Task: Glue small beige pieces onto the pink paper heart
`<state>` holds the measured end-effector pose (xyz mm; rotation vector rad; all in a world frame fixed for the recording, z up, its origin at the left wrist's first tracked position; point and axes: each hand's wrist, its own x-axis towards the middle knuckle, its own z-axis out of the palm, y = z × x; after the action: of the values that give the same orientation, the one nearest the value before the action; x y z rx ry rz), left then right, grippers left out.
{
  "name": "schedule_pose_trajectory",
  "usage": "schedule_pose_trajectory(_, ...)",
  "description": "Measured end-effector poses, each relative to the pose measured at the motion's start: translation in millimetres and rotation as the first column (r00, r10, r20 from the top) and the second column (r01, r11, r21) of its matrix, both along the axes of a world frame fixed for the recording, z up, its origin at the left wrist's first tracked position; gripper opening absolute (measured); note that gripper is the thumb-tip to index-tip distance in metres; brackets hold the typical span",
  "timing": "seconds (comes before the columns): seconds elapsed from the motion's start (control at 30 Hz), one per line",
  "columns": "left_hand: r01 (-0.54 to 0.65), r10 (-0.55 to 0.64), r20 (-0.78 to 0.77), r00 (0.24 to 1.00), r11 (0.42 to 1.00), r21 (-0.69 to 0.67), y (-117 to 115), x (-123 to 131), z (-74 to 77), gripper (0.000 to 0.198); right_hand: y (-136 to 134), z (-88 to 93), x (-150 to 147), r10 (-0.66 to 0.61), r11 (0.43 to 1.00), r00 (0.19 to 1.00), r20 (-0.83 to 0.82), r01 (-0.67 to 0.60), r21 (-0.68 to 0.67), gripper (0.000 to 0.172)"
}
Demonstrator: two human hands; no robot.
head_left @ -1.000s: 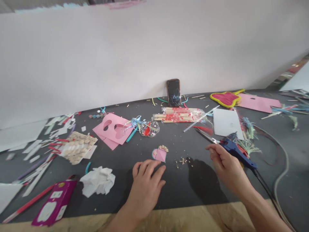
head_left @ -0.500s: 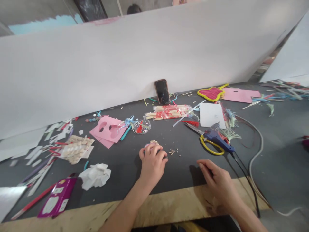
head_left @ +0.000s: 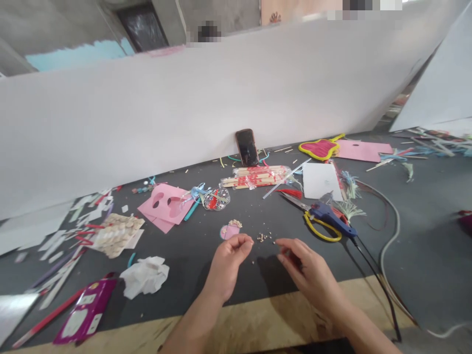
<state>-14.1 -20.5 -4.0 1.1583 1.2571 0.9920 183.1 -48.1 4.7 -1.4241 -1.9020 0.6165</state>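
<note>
A small pink piece (head_left: 230, 232) edged with pale beads lies on the dark table, just beyond my left hand (head_left: 230, 263). That hand is pinched, thumb against fingertips, and whatever is between them is too small to make out. To its right is a loose cluster of small beads (head_left: 262, 237). My right hand (head_left: 308, 268) is right of the cluster, its thumb and forefinger apart, with a single bead near the forefinger tip. Beyond my right hand lie yellow-handled scissors (head_left: 322, 233) and a blue glue gun (head_left: 337, 220).
A phone (head_left: 247, 147) leans on the white board (head_left: 206, 98). Wrapped sticks (head_left: 258, 177) lie before it. Pink cards (head_left: 165, 206), crumpled paper (head_left: 145, 277) and a purple packet (head_left: 85, 310) are on the left. A grey cable (head_left: 397, 221) curves down the right side.
My left hand has drawn back from the pink piece, uncovering it, and closed into a pinch. My right hand has moved left toward the beads, and its fingers have parted.
</note>
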Motion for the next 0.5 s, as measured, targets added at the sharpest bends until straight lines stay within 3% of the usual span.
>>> schedule_pose_trajectory(0.07, -0.016, 0.038, 0.204, 0.978, 0.994, -0.11, -3.6, -1.4, 2.5, 0.023, 6.7, 1.8, -10.7, 0.067, 0.998, 0.998, -0.019, -0.067, 0.0, 0.022)
schedule_pose_trajectory(0.13, -0.048, 0.085, 0.282, 0.956, 0.99, -0.136, -6.4, -5.2, 3.4, 0.025, 10.1, -0.4, -18.9, 0.105, 0.994, 0.994, -0.012, -0.105, -0.01, 0.019)
schedule_pose_trajectory(0.37, -0.161, 0.201, 0.247, 0.948, 0.971, -0.175, -14.3, -26.9, -0.8, 0.026, -2.9, -18.1, -33.7, 0.204, 0.978, 0.949, 0.239, -0.191, -0.077, 0.026)
schedule_pose_trajectory(0.5, -0.16, 0.214, 0.272, 0.938, 0.965, -0.21, -19.8, -28.1, -2.8, 0.026, 0.8, -19.3, -47.3, 0.171, 0.985, 0.895, 0.413, -0.155, -0.073, 0.022)
